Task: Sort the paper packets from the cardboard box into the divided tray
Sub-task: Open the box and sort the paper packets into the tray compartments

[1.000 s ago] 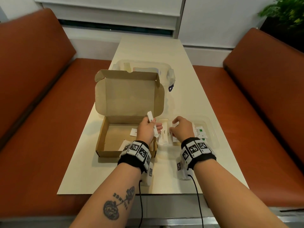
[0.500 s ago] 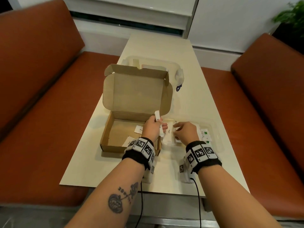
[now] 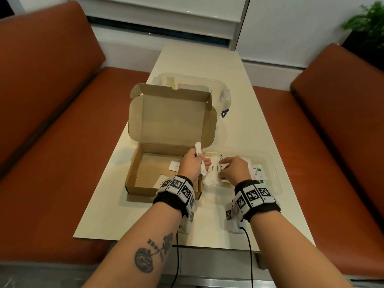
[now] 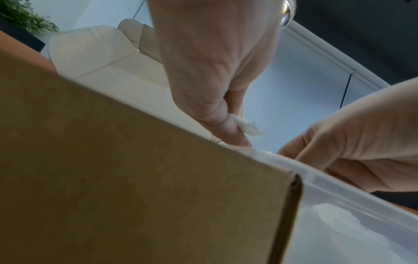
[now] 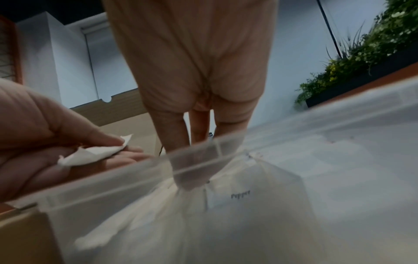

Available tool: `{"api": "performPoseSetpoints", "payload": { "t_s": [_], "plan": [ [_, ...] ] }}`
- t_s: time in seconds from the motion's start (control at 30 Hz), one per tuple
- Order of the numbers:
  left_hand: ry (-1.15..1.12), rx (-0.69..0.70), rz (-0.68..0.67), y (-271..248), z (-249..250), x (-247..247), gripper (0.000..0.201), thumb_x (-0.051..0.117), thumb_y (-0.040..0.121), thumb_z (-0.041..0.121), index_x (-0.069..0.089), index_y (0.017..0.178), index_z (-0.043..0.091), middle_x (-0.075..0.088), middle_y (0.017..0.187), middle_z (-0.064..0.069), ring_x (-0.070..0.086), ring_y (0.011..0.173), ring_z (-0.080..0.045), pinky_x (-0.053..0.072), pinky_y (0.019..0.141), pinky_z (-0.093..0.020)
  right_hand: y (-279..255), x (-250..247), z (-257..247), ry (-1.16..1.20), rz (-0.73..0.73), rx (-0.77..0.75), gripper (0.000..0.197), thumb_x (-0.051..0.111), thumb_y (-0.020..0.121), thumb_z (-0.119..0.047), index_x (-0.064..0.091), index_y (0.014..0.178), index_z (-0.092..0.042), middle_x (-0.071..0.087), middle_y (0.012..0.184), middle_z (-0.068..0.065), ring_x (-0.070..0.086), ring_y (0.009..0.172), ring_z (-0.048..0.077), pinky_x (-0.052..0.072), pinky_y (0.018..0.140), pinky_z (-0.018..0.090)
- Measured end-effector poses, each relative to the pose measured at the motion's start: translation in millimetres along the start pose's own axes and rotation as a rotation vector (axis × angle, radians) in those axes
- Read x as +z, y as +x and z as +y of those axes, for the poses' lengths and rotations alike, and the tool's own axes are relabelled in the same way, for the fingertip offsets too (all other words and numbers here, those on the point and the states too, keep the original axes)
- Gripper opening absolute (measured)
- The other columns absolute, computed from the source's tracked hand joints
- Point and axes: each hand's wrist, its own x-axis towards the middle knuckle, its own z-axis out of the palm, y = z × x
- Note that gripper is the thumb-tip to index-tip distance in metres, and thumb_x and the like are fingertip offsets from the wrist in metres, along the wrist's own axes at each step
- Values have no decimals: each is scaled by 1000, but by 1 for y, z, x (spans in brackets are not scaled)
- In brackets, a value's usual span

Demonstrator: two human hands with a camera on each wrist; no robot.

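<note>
The open cardboard box [image 3: 141,189] sits left of the clear divided tray [image 3: 272,163]. My left hand [image 3: 199,161] hovers over the box's right wall and pinches a long white packet [image 3: 198,151], seen crumpled in the left wrist view [image 4: 248,127]. Two white packets [image 3: 174,165] lie on the box floor. My right hand [image 3: 223,169] is over the tray's left compartments, its fingers [image 5: 199,125] straight and reaching down onto the white packets [image 3: 213,171] there. Green-printed packets [image 3: 257,172] fill a right compartment.
A clear lidded container [image 3: 207,84] stands behind the box's raised lid [image 3: 172,117]. The narrow cream table [image 3: 239,132] runs between two orange benches [image 3: 62,142]. A plant [image 3: 369,19] is at the far right.
My right hand's fingers have uncurled and spread over the tray's packets. The left hand still holds its packet in about the same place.
</note>
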Motion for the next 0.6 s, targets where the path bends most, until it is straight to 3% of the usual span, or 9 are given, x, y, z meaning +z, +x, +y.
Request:
{"api": "performPoseSetpoints", "payload": {
  "t_s": [0.1,0.17,0.33,0.43,0.53,0.6],
  "plan": [
    [6,3,-2,0,0,0,17,43,100,8,52,86,14,63,81,-10,65,74,-19,55,78,-36,3,-1,-2,-25,-44,2,51,67,72,13,63,119,-7,64,99,13,66,75,23,57,78,31],
    [9,4,-2,-1,0,0,18,43,100,9,52,86,14,64,81,-10,65,74,-19,55,80,-37,4,-1,-2,-91,-72,-18,56,68,71,12,62,122,-10,64,108,12,66,86,23,57,83,33],
    [-13,2,-11,-2,1,0,18,40,101,7,50,86,12,61,78,-10,62,68,-16,51,62,-25,6,0,1,-168,-81,-27,57,71,68,8,64,120,-14,64,112,11,58,87,18,55,86,32],
    [-6,-2,-13,-2,1,0,18,40,101,7,51,87,11,61,79,-12,62,67,-17,51,61,-25,8,0,1,-154,-96,-21,56,76,68,8,64,118,-14,63,114,12,63,94,23,54,89,34],
    [3,-3,-14,-2,1,-1,17,40,101,8,51,88,11,62,80,-12,63,68,-16,53,60,-24,9,1,-2,-202,-62,-96,49,75,72,1,65,117,-16,60,102,5,60,90,20,50,89,28],
    [15,-6,-15,-1,0,-1,12,42,100,9,52,94,9,64,86,-14,65,74,-19,55,66,-27,8,3,-5,-280,-41,-148,40,73,77,-8,67,115,-20,64,110,6,61,97,19,45,83,23]
  ]
}}
